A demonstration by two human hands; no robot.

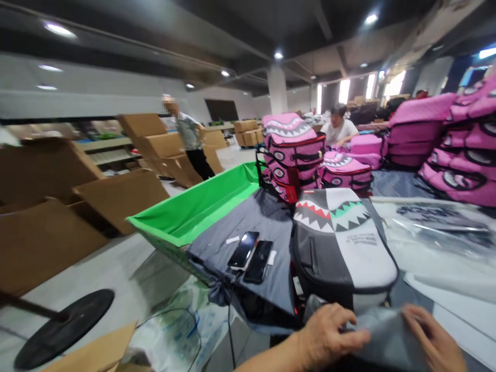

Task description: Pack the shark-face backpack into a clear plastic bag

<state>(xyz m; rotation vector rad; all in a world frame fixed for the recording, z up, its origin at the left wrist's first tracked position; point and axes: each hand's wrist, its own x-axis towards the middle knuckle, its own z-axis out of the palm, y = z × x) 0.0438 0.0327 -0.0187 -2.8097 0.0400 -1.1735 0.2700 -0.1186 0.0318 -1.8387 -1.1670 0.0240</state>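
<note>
At the bottom right, a piece of thin grey material is stretched between my two hands; it could be cloth or a bag, and its lower part is out of frame. My left hand is closed on its left side, thumb against curled fingers. On the opposite side, the bent fingers of my right hand grip the material's edge. Just beyond them lies a backpack in dark grey and white, with a red and green shark-mouth print on its front.
Two phones lie on grey cloth left of the backpack. A green-lined bin adjoins the table. Pink backpacks are stacked behind, with clear plastic at right. Cardboard boxes and two people are farther off.
</note>
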